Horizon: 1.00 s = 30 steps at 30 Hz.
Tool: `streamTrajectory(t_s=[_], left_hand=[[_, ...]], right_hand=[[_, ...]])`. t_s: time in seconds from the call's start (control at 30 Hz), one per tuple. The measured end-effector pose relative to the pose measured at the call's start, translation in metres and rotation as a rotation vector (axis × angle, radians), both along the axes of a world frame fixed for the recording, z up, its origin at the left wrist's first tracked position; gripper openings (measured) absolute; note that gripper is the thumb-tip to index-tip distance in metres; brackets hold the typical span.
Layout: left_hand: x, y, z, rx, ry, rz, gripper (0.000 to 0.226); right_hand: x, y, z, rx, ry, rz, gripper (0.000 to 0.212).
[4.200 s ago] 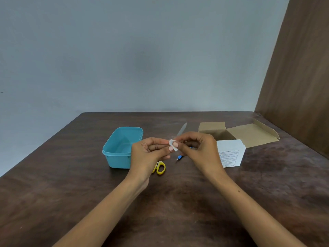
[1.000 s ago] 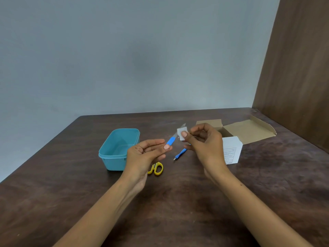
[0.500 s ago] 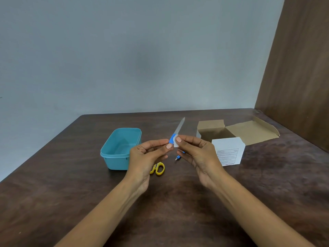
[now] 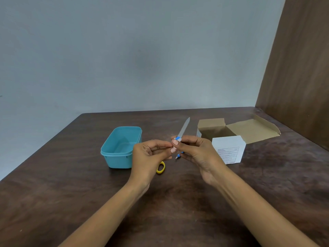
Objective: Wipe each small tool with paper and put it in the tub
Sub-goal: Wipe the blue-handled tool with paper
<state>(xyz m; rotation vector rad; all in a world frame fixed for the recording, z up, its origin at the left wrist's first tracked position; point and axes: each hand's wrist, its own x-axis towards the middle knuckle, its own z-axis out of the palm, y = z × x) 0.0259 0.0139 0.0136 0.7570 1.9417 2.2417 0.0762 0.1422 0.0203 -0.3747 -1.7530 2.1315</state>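
I hold a nail file (image 4: 185, 127) with a grey blade and a blue handle over the table; its tip points up and away. My left hand (image 4: 151, 155) pinches the handle end. My right hand (image 4: 195, 152) pinches a small piece of white paper (image 4: 178, 139) around the file at the base of the blade. The teal tub (image 4: 109, 152) stands open to the left of my hands, and no tool shows inside it. A small blue-handled tool (image 4: 178, 155) lies on the table under my hands. A yellow scissors handle (image 4: 160, 168) peeks out below my left hand.
An open cardboard box (image 4: 222, 130) with a white front stands to the right, its lid flap spread toward the brown side wall (image 4: 299, 68). The dark wooden table (image 4: 178, 211) runs back to a grey wall.
My right hand slid the paper from the blade's upper part down to the blue handle, baring the blade. My left hand kept its hold on the handle end.
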Motion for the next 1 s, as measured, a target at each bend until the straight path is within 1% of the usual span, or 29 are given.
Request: streamTrajectory(t_s=[0.17,0.3,0.57,0.8,0.87,1.0], left_hand=[[0.0008,0.0011,0.0005,-0.001,0.006,0.000,0.017],[-0.0005,0.0009,0.0007,0.031,-0.060,0.047,0.024],[-0.0042,-0.0013,-0.0004,0.092,-0.099,0.037,0.030],[-0.0008,0.0005,0.0046,0.094,-0.103,0.008,0.029],[-0.0006,-0.0001,0.0054,0.094,-0.110,0.014,0.029],[-0.0010,-0.0015,0.0072,0.113,-0.140,0.035,0.027]], right_hand=[[0.0014,0.0030,0.0028,0.047,0.076,-0.072,0.017],[0.0007,0.0030,0.0038,0.047,0.086,-0.087,0.017],[0.0004,0.0060,0.0028,0.108,-0.021,0.026,0.016],[0.0000,0.0072,0.0067,0.001,0.071,-0.068,0.012],[0.0003,0.0071,0.0072,0.035,0.078,-0.072,0.013],[0.0031,0.0051,0.0095,0.188,0.090,-0.015,0.009]])
